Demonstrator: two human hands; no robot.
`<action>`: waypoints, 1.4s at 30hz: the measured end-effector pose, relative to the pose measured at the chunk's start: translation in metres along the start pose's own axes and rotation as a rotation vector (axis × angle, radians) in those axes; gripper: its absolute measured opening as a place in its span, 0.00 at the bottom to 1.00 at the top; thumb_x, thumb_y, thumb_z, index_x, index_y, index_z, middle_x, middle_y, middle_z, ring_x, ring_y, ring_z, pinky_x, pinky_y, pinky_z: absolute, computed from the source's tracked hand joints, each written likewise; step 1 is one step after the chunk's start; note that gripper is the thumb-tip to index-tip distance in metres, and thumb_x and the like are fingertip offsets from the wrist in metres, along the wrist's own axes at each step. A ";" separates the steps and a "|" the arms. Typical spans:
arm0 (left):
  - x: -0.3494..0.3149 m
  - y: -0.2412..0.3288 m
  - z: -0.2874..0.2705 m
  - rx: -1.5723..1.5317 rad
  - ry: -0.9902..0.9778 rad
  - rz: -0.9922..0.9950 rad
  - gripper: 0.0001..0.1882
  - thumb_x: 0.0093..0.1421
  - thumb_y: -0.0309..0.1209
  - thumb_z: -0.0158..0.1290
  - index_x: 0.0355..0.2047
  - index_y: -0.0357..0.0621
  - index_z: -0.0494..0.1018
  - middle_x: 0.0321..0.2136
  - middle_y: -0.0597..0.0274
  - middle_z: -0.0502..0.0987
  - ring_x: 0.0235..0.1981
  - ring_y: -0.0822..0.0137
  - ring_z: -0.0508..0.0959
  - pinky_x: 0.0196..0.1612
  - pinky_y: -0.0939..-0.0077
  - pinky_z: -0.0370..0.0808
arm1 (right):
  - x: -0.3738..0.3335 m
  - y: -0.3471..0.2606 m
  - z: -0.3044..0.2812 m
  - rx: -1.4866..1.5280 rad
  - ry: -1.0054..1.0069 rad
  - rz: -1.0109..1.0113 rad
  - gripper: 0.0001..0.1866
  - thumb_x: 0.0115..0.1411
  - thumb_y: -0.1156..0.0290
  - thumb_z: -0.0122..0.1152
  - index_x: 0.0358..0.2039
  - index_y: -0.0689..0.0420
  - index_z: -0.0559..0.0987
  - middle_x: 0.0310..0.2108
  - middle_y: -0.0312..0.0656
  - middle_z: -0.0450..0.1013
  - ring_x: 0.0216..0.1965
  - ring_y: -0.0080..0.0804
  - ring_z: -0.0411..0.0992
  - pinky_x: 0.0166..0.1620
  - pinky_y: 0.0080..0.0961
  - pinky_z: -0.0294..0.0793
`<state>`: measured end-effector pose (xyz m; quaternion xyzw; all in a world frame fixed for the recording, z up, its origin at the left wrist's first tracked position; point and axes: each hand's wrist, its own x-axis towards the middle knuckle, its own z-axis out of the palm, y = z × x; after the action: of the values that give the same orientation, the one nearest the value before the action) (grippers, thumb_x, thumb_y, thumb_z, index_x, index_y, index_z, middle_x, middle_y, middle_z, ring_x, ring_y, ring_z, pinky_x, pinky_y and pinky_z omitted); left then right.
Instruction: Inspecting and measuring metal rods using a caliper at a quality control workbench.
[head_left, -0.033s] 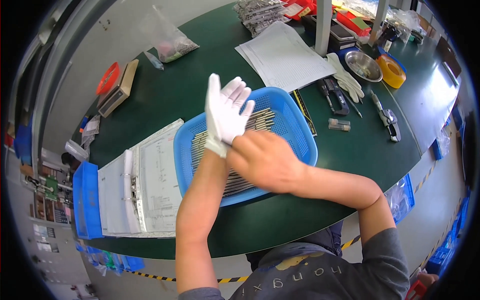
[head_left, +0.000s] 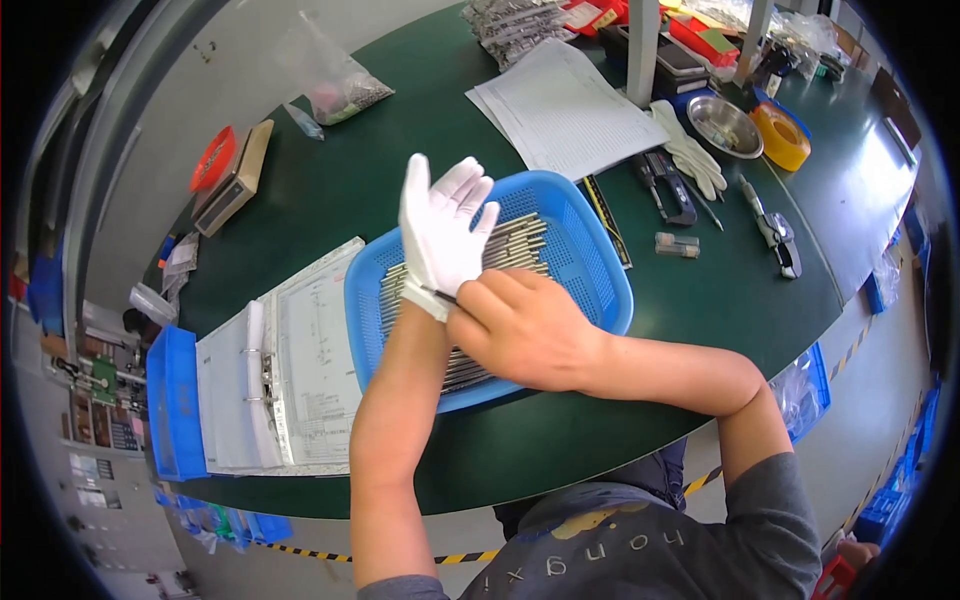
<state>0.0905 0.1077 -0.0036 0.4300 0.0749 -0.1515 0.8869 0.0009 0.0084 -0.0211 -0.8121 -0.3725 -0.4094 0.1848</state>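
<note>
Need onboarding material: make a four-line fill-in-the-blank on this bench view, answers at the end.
1. The left hand wears a white ____.
2. The basket holding the metal rods is coloured ____.
3. The open binder lies to the basket's ____ in the picture.
4. The tabletop is dark ____.

Missing words: glove; blue; left; green.

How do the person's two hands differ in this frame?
The left hand wears a white glove; the right hand is bare. The left hand's fingers are open and point away from the person; the right hand's are curled at the glove's cuff. Both are above the blue basket.
</note>
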 end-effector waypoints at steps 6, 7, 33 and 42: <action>0.024 0.006 -0.027 0.469 -0.006 0.203 0.22 0.64 0.45 0.42 0.44 0.41 0.74 0.41 0.62 0.76 0.43 0.68 0.73 0.48 0.73 0.66 | 0.016 0.034 -0.014 0.091 -0.065 0.233 0.08 0.51 0.67 0.59 0.28 0.56 0.75 0.27 0.42 0.69 0.29 0.40 0.72 0.29 0.34 0.71; 0.018 0.005 -0.016 0.667 -0.007 0.308 0.18 0.63 0.40 0.45 0.39 0.38 0.76 0.38 0.61 0.77 0.39 0.68 0.74 0.45 0.73 0.69 | 0.015 0.049 -0.027 0.128 -0.010 0.292 0.09 0.53 0.65 0.60 0.30 0.56 0.76 0.29 0.42 0.71 0.30 0.42 0.73 0.30 0.35 0.72; -0.001 0.007 -0.011 2.226 -0.496 0.072 0.18 0.45 0.35 0.54 0.38 0.43 0.71 0.38 0.53 0.73 0.41 0.53 0.74 0.46 0.65 0.72 | 0.013 0.091 -0.080 0.061 0.030 0.533 0.10 0.49 0.66 0.59 0.21 0.61 0.76 0.22 0.48 0.73 0.30 0.50 0.74 0.30 0.42 0.73; -0.008 0.007 -0.031 2.266 -0.568 0.399 0.11 0.52 0.27 0.45 0.37 0.39 0.66 0.33 0.48 0.73 0.39 0.48 0.74 0.43 0.59 0.71 | 0.015 0.092 -0.074 0.042 -0.098 0.514 0.05 0.53 0.72 0.56 0.29 0.58 0.76 0.26 0.43 0.74 0.31 0.44 0.74 0.33 0.37 0.72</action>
<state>0.0848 0.1378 -0.0151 0.9255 -0.3700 -0.0807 -0.0070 0.0372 -0.0895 0.0352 -0.8949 -0.1706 -0.3014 0.2813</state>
